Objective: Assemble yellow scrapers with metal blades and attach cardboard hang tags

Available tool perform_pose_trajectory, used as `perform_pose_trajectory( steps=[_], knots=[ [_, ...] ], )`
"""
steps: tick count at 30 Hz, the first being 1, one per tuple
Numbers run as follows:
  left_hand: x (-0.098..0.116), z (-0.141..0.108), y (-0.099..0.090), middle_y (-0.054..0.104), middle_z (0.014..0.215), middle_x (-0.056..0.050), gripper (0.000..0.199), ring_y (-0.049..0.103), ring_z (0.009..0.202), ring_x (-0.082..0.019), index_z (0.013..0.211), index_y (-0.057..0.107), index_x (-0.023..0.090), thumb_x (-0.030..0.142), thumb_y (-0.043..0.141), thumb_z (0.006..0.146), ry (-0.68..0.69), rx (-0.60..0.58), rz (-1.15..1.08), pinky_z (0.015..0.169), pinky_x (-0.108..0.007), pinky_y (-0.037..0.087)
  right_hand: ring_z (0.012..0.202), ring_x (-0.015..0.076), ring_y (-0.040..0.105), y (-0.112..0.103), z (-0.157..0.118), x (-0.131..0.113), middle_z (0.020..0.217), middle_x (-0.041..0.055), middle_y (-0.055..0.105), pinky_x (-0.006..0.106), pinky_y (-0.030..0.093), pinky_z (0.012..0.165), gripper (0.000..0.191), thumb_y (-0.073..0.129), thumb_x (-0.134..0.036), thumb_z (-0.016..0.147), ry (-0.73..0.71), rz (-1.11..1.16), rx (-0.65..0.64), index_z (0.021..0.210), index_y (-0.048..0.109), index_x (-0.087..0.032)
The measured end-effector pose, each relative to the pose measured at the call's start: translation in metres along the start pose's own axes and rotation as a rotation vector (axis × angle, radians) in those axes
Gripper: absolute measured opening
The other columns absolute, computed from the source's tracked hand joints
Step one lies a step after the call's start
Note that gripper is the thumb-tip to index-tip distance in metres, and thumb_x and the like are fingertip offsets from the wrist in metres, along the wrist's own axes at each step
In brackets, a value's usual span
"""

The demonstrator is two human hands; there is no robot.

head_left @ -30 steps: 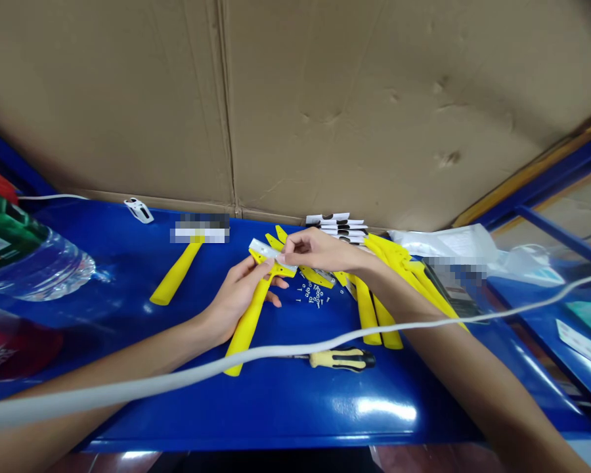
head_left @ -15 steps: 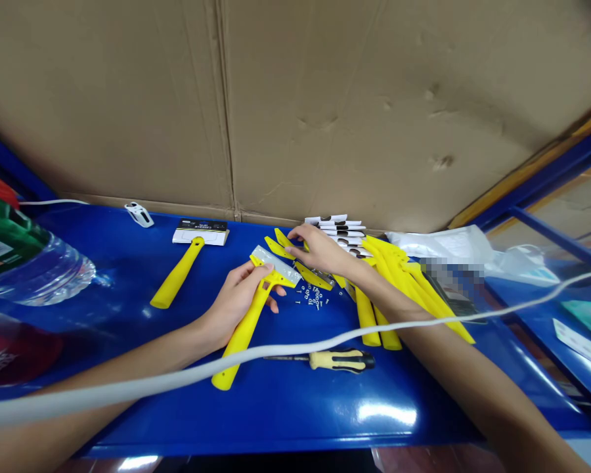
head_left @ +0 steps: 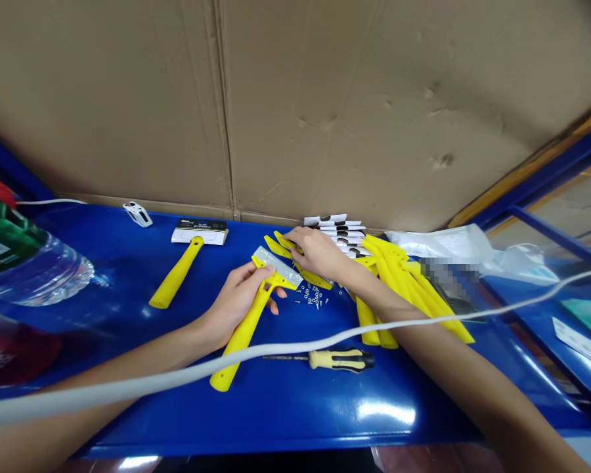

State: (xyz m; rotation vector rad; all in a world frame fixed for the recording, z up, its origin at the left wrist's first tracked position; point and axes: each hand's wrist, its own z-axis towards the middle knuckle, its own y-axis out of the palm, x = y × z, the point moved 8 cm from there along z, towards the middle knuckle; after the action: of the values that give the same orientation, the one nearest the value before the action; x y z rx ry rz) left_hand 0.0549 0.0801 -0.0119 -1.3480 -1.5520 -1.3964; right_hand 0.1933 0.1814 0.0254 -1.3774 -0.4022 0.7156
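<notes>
My left hand (head_left: 241,295) is closed around the neck of a yellow scraper (head_left: 246,332), thumb pressed against its wide head. A shiny metal blade (head_left: 282,264) lies along that head. Over a small heap of yellow clamping plates, my right hand (head_left: 315,249) has its fingers curled down onto one yellow plate (head_left: 282,240); the fingertips are partly hidden. Another yellow plate (head_left: 315,278) lies beneath the hand. Small screws and nuts (head_left: 314,295) are scattered between my two hands.
A screwdriver (head_left: 342,359) lies in front. Several yellow handles (head_left: 414,289) are piled at right, near folded white cards (head_left: 337,226). A carded scraper (head_left: 177,272) lies left. Bottles (head_left: 44,263) stand at far left. A white cable (head_left: 325,343) crosses the view.
My right hand has lowered slightly and its fingers have closed in over the yellow plates. My left hand keeps the scraper in nearly the same place.
</notes>
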Motion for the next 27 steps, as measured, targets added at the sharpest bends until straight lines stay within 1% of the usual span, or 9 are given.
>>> perform_pose_trajectory(
  steps=[3,11,13,16,18,20,23,25,27],
  knots=[
    [0.0,0.0,0.0,0.081,0.077,-0.009,0.024,0.071,0.051,-0.016,0.097,0.068,0.014,0.037,0.073,0.101,0.001,-0.002,0.001,0.055,-0.025,0.056,0.119,0.0302,0.072,0.004,0.0,-0.006,0.145,0.0165,0.074,0.042,0.055,0.099,0.049,0.05,-0.006,0.107,-0.039,-0.053,-0.023,0.148,0.074,-0.017],
    [-0.001,0.001,0.0,0.081,0.077,-0.009,0.023,0.072,0.052,-0.016,0.099,0.07,0.013,0.036,0.071,0.103,0.002,-0.012,0.004,0.055,-0.024,0.056,0.103,0.026,0.072,0.002,-0.001,-0.005,0.119,0.0147,0.079,0.037,0.053,0.09,0.028,0.055,-0.014,0.111,-0.052,-0.042,0.023,0.118,0.082,-0.015],
    [0.0,0.0,0.0,0.081,0.077,-0.009,0.024,0.072,0.052,-0.016,0.099,0.07,0.013,0.037,0.072,0.103,0.006,-0.018,0.0,0.055,-0.024,0.056,0.099,0.0248,0.072,-0.002,-0.001,-0.003,0.115,0.0139,0.078,0.036,0.053,0.088,0.027,0.054,-0.012,0.111,-0.035,-0.014,0.062,0.117,0.08,-0.015],
    [-0.001,0.0,0.0,0.08,0.077,-0.009,0.024,0.071,0.051,-0.016,0.099,0.069,0.013,0.036,0.073,0.101,0.005,-0.008,-0.008,0.054,-0.024,0.056,0.105,0.0263,0.073,-0.012,-0.001,0.001,0.121,0.0158,0.076,0.039,0.056,0.093,0.032,0.05,-0.011,0.111,-0.009,0.043,0.159,0.13,0.075,-0.013],
    [-0.001,0.0,0.0,0.08,0.076,-0.009,0.024,0.071,0.051,-0.016,0.099,0.07,0.013,0.036,0.074,0.101,0.006,-0.006,-0.012,0.053,-0.024,0.056,0.104,0.0256,0.073,-0.026,-0.001,0.007,0.122,0.0149,0.075,0.042,0.059,0.096,0.04,0.053,-0.01,0.108,0.032,0.205,0.29,0.144,0.069,-0.013],
    [0.0,0.0,0.001,0.08,0.077,-0.009,0.025,0.071,0.051,-0.016,0.099,0.07,0.013,0.037,0.075,0.1,0.013,-0.014,-0.011,0.053,-0.024,0.057,0.093,0.0222,0.074,-0.038,-0.004,0.014,0.121,0.011,0.073,0.042,0.063,0.09,0.055,0.059,-0.012,0.103,0.095,0.488,0.382,0.157,0.06,-0.018],
    [0.0,-0.001,0.002,0.08,0.077,-0.009,0.027,0.071,0.052,-0.016,0.1,0.072,0.013,0.039,0.076,0.099,0.012,-0.018,-0.012,0.053,-0.024,0.057,0.08,0.0188,0.075,-0.044,-0.011,0.016,0.114,0.0039,0.071,0.04,0.066,0.08,0.076,0.073,-0.018,0.094,0.176,0.935,0.362,0.165,0.05,-0.03],
    [0.001,-0.001,0.002,0.08,0.079,-0.009,0.025,0.072,0.056,-0.016,0.102,0.073,0.012,0.037,0.077,0.098,0.008,-0.015,-0.023,0.053,-0.025,0.058,0.084,0.0196,0.077,-0.05,-0.021,0.011,0.102,0.0001,0.072,0.041,0.069,0.087,0.07,0.084,-0.022,0.087,0.215,1.147,0.372,0.152,0.06,-0.029],
    [0.001,-0.001,0.003,0.081,0.083,-0.01,0.024,0.073,0.061,-0.017,0.104,0.075,0.011,0.035,0.077,0.098,0.004,-0.024,-0.029,0.053,-0.025,0.06,0.089,0.0194,0.079,-0.052,-0.036,0.007,0.098,-0.001,0.072,0.041,0.07,0.092,0.047,0.094,-0.032,0.083,0.266,1.316,0.392,0.123,0.07,-0.027]
  ],
)
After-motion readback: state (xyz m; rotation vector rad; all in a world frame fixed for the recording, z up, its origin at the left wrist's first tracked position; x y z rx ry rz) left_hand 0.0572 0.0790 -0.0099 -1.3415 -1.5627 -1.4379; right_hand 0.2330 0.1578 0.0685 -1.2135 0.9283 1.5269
